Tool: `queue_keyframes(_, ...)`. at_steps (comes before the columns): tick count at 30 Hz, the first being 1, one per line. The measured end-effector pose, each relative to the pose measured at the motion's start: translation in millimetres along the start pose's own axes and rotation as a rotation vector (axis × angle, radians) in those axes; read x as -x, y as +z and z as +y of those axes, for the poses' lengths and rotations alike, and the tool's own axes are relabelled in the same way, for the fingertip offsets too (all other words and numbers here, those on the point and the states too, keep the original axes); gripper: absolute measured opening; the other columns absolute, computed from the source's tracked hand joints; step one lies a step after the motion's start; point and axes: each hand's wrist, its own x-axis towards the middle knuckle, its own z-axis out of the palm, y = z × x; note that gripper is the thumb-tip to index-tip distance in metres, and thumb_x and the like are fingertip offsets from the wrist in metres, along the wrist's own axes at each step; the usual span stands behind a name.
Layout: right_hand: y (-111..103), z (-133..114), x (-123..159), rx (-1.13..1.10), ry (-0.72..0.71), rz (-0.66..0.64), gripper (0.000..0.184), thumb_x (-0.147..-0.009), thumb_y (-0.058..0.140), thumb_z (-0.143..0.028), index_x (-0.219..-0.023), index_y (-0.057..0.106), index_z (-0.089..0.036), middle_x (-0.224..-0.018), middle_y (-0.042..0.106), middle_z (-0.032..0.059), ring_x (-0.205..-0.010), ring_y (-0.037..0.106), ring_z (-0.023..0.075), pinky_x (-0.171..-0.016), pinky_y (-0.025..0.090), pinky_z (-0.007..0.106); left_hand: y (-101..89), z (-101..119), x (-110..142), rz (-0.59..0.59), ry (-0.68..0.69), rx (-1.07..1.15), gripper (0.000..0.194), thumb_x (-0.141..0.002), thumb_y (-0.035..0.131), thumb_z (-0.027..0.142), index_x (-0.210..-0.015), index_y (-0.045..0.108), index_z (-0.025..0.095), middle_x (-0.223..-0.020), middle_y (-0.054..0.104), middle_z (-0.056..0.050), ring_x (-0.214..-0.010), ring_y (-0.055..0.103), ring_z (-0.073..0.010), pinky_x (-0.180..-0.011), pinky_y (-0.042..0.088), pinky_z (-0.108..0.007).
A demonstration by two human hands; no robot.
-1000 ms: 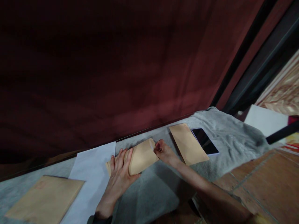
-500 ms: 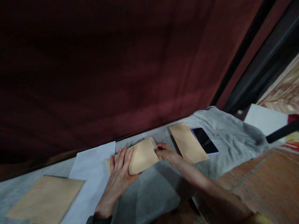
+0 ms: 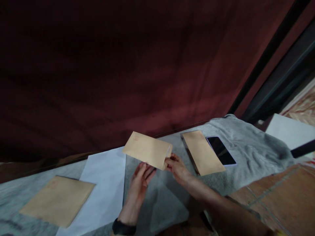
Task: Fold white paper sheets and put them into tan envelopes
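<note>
A tan paper envelope is raised off the cloth, its far left corner lifted. My right hand pinches it at the right end, by the flap, where a thin whitish strip shows. Just under its lower edge is my left hand, fingers apart and slightly curled; whether the fingertips touch the paper I cannot tell. A dark band circles the left wrist. To the right lies a stack of similar envelopes, and at the left another stack of tan envelopes partly covers white paper.
A phone in a pale purple case lies beside the right stack. Grey cloth covers the narrow surface. A dark red curtain hangs along its back edge. Brown floor tiles show at the lower right.
My left hand has come off the envelope's top to below its lower edge. The envelope has been lifted and turned in my right hand. The view has shifted slightly.
</note>
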Motion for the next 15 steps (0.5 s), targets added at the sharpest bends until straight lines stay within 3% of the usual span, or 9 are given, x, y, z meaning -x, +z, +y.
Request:
queue_keyframes(1,2,4,3,0.004,-0.001,0.003,0.031,-0.054,0.078,-0.032,-0.078,0.063,-0.022,-0.073,0.068,-0.0024,-0.069,0.064,0.0183,-0.067,0.053,0.030,5.3,-4,3,-0.084,-0.069,0.048,0.036,-0.077,0.081,0.032,-0.107,0.064,0.020,-0.110,0.075,-0.010,-0.106,0.073,-0.0275,-0.093,0.060,-0.044)
queue_keyframes(3,4,10,9,0.025,0.000,-0.013,0.030,-0.055,0.078,-0.033,-0.080,0.064,-0.022,-0.076,0.069,-0.0009,-0.073,0.064,0.0194,-0.069,0.054,0.031,12.5,-9,9,-0.144,-0.105,0.100,0.036,-0.072,0.086,0.027,-0.100,0.066,0.018,-0.104,0.077,-0.009,-0.097,0.075,-0.0254,-0.089,0.061,-0.040)
queue_keyframes(8,2,18,15,0.190,-0.060,-0.068,0.037,-0.059,0.075,-0.035,-0.094,0.069,-0.023,-0.086,0.072,0.0026,-0.077,0.064,0.0219,-0.066,0.052,0.032,11.8,-10,12,-0.111,-0.097,0.088,0.035,-0.073,0.085,0.020,-0.104,0.068,0.017,-0.106,0.079,-0.009,-0.096,0.076,-0.0248,-0.085,0.062,-0.036)
queue_keyframes(15,-11,11,10,0.310,-0.067,-0.068,0.034,-0.060,0.076,-0.040,-0.089,0.070,-0.024,-0.075,0.068,0.0006,-0.068,0.061,0.0202,-0.056,0.049,0.030,1.8,-4,9,-0.133,-0.123,0.055,0.029,-0.075,0.082,0.016,-0.101,0.067,0.017,-0.097,0.079,-0.008,-0.092,0.077,-0.0240,-0.076,0.063,-0.032)
